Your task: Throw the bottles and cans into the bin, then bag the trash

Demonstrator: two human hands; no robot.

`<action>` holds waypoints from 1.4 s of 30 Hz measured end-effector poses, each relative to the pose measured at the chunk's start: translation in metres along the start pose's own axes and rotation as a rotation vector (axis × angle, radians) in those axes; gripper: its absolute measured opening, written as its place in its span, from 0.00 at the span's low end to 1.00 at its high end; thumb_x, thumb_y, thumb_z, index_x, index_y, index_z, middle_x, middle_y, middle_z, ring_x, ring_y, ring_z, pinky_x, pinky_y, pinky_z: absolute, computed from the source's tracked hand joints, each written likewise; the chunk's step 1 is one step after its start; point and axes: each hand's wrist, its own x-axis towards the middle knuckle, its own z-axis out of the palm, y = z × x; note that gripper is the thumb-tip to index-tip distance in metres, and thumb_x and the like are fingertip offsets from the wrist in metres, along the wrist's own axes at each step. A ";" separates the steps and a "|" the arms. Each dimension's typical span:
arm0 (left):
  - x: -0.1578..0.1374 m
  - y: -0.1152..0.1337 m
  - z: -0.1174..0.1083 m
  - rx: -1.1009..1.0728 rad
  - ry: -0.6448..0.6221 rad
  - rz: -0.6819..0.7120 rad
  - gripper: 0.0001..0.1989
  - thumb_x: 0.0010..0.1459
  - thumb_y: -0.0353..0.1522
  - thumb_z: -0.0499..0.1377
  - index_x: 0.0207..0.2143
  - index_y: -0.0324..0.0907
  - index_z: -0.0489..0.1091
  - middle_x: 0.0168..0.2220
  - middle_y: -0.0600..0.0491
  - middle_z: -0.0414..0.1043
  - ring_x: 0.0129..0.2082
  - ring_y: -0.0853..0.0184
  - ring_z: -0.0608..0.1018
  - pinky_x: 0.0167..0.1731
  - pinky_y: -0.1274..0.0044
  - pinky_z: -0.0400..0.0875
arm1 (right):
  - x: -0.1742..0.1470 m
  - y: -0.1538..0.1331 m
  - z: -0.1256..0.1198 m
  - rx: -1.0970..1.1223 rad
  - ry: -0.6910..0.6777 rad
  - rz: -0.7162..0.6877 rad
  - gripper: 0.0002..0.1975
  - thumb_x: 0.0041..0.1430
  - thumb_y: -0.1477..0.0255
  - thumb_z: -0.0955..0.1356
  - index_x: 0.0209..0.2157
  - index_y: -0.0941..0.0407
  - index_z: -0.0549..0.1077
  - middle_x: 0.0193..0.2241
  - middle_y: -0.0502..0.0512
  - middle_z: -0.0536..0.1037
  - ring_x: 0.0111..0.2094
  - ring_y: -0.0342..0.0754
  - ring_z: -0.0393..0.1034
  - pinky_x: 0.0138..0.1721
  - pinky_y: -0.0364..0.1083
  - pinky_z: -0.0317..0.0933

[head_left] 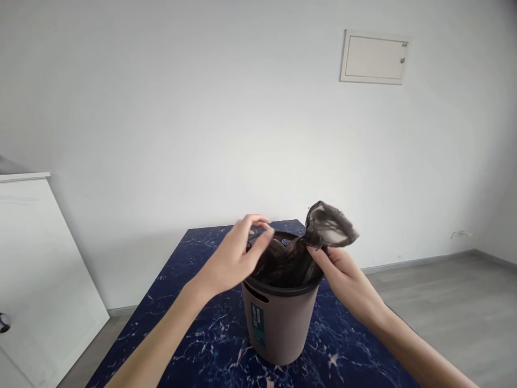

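A brownish-grey trash can [283, 323] with a dark rim stands upright on the table, a teal label on its side. Inside it sits a dark, see-through garbage bag [331, 223], its gathered top rising above the rim in a loop. My right hand [339, 269] pinches the bag at the narrow neck, over the can's right side. Over the left of the rim is my left hand [238, 250], fingers loosely curved and thumb close to the index fingertip. I see nothing held in it. The bottom of the can's inside is hidden by the bag.
Under the can is a table [177, 307] with a dark blue marbled top, its far edge near a white wall [194, 118]. A white cabinet [44, 280] stands at the left. Grey floor [452, 302] shows on the right, and a panel door [375, 56] is set high in the wall.
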 end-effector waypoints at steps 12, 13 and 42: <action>-0.016 -0.043 -0.005 0.147 -0.097 -0.219 0.21 0.73 0.41 0.48 0.57 0.47 0.75 0.63 0.44 0.72 0.54 0.55 0.81 0.47 0.69 0.79 | -0.005 0.012 0.005 0.100 0.121 0.034 0.22 0.71 0.49 0.67 0.41 0.52 0.81 0.39 0.56 0.83 0.43 0.56 0.73 0.40 0.49 0.66; -0.021 -0.041 -0.006 0.154 -0.098 -0.223 0.21 0.73 0.41 0.48 0.58 0.47 0.75 0.63 0.43 0.72 0.52 0.55 0.82 0.45 0.70 0.79 | -0.005 0.015 0.005 0.117 0.123 0.037 0.22 0.70 0.49 0.67 0.42 0.52 0.82 0.40 0.56 0.83 0.43 0.57 0.73 0.41 0.49 0.67; 0.001 -0.010 -0.040 0.248 -0.243 -0.054 0.23 0.69 0.49 0.56 0.25 0.46 0.65 0.24 0.56 0.65 0.20 0.69 0.63 0.20 0.75 0.52 | 0.070 0.001 0.016 0.496 0.362 0.050 0.20 0.56 0.49 0.75 0.36 0.50 0.75 0.35 0.51 0.83 0.43 0.56 0.78 0.36 0.49 0.74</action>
